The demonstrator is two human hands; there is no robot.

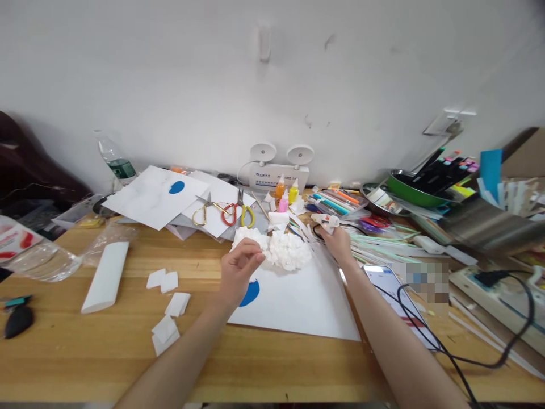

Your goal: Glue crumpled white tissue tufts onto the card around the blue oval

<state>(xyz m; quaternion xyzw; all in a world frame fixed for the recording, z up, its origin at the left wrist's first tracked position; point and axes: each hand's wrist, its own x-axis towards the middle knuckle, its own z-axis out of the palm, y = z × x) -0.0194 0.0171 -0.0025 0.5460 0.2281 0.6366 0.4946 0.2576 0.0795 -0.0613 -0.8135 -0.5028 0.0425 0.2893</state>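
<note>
My left hand [239, 268] pinches the edge of a fluffy white tissue-paper flower cluster [284, 250] that lies on a white sheet [306, 301] with a blue shape [250, 293] painted on it. My right hand [338, 241] is closed round a small white glue gun [326, 220], held just right of the cluster, at the sheet's far right corner. A phone [385, 284] lies beside my right forearm.
Scissors [230, 211] lie on white papers [157, 196] at the back, near small paint bottles [287, 193] and a tray of markers [336, 201]. Small white paper pieces [168, 307] and a white strip [106, 275] lie at left. A black cable [464, 355] and power strip [498, 295] sit at right.
</note>
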